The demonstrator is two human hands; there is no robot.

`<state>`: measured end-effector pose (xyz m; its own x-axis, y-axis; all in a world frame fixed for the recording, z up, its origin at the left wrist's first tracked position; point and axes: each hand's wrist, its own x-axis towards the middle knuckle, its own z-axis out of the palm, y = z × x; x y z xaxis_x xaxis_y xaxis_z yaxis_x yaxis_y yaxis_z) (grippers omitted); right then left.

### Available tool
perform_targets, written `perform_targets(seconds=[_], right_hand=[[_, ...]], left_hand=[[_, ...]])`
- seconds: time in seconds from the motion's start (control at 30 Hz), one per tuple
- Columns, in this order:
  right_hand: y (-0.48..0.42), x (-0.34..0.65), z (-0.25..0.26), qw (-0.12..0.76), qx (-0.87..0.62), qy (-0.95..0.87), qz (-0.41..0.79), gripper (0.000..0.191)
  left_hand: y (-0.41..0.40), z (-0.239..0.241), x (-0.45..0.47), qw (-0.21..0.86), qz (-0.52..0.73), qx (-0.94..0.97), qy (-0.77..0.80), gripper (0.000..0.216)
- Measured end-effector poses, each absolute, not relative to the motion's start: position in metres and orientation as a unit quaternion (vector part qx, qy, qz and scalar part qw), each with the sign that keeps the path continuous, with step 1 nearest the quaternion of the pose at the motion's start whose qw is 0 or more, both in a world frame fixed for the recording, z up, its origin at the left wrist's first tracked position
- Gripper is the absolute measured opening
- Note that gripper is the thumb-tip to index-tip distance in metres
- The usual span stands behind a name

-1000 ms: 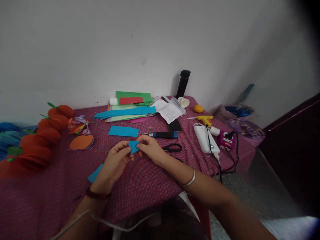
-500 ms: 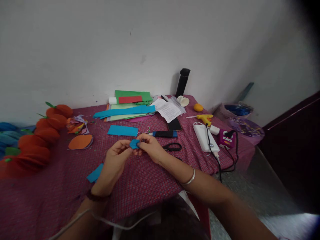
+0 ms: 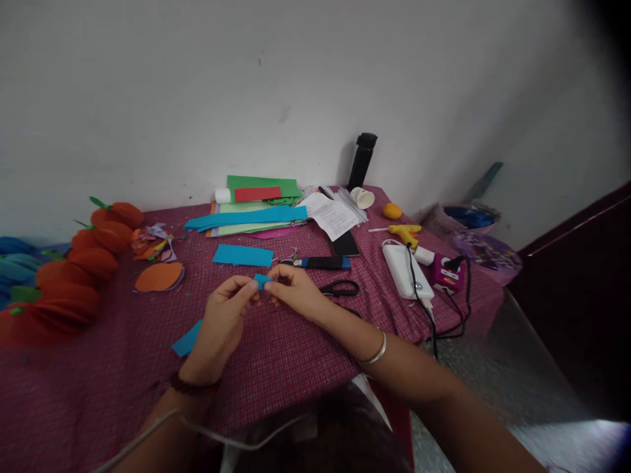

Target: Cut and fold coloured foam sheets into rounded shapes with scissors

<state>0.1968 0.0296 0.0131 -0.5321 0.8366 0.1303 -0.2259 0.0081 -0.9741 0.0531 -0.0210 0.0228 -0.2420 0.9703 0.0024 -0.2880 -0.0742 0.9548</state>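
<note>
Now, blue piece [image 3: 261, 279] pinched between left hand [image 3: 224, 316] and right hand [image 3: 298, 293].

Best gap is the open tablecloth [image 3: 276, 368] between the forearms [image 3: 419, 374], though a white cord [image 3: 241, 447] hangs across its near edge. Left side has some room too, past the blue strip [image 3: 187, 338] by the left hand [image 3: 224, 322], until you bump into the orange pumpkins [image 3: 73, 305]. Right is messier: scissors [image 3: 340, 293] just beyond the right hand [image 3: 298, 295], then a white power bank [image 3: 398, 272] with a black cable [image 3: 434, 341] draped over it. Tall black bottle [image 3: 362, 163] stands at the back.
</note>
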Motion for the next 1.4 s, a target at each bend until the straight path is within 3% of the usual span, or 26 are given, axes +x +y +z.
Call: perform_targets(seconds=[0.17, 0.33, 0.5, 0.6, 0.67, 0.9, 1.4], right_hand=[[0.031, 0.193, 0.007, 0.414, -0.266, -0.579, 0.650, 0.022], [0.032, 0.193, 0.009, 0.390, -0.281, -0.625, 0.615, 0.013], [0.033, 0.247, 0.021, 0.327, -0.324, -0.802, 0.381, 0.006], [0.029, 0.297, 0.017, 0.246, -0.382, -0.866, 0.210, 0.016], [0.023, 0.322, 0.010, 0.196, -0.382, -0.887, 0.172, 0.023], [-0.004, 0.331, 0.007, 0.168, -0.424, -0.886, 0.081, 0.038], [-0.004, 0.326, 0.025, 0.052, -0.437, -0.891, 0.116, 0.052]], left_hand=[[-0.020, 0.024, 0.055, 0.571, 0.638, 0.304, 0.417, 0.027], [-0.019, 0.020, 0.057, 0.513, 0.643, 0.340, 0.455, 0.019], [-0.016, 0.019, 0.047, 0.490, 0.658, 0.318, 0.475, 0.018], [-0.015, 0.020, 0.044, 0.504, 0.656, 0.304, 0.473, 0.023], [-0.015, 0.020, 0.044, 0.526, 0.650, 0.300, 0.460, 0.025], [-0.016, 0.016, 0.051, 0.538, 0.660, 0.283, 0.441, 0.026], [-0.019, 0.016, 0.047, 0.469, 0.637, 0.368, 0.489, 0.019]])
